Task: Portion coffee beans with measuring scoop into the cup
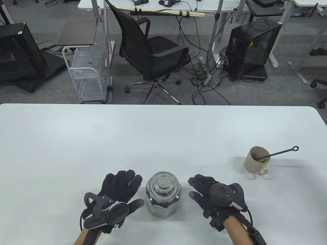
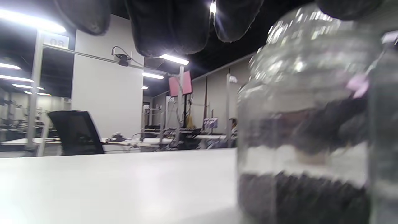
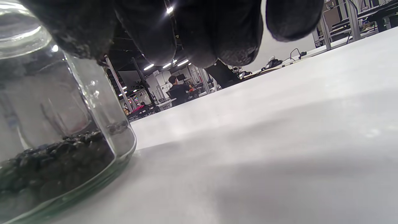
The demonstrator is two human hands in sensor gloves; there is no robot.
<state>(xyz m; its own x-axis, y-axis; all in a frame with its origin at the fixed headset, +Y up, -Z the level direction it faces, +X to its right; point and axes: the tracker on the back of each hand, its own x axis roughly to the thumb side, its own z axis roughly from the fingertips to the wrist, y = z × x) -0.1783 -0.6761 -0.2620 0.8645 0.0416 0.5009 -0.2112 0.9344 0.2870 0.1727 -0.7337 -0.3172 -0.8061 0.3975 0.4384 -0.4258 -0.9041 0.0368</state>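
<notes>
A faceted glass jar [image 1: 163,197] with a glass stopper lid stands near the table's front edge, with dark coffee beans [image 3: 53,161] in its bottom part. My left hand [image 1: 120,190] lies flat just left of the jar, fingers spread, apart from the glass. On the jar's other side my right hand [image 1: 204,190] rests on the table, fingers relaxed and holding nothing. A beige cup [image 1: 256,160] stands far right, with a black long-handled measuring scoop [image 1: 279,153] leaning inside it. The jar [image 2: 311,124] fills the right of the left wrist view.
The white table [image 1: 127,143] stretches wide behind the jar. Beyond its far edge stand a black office chair [image 1: 150,48], a wire cart [image 1: 85,74] and computer towers on the floor.
</notes>
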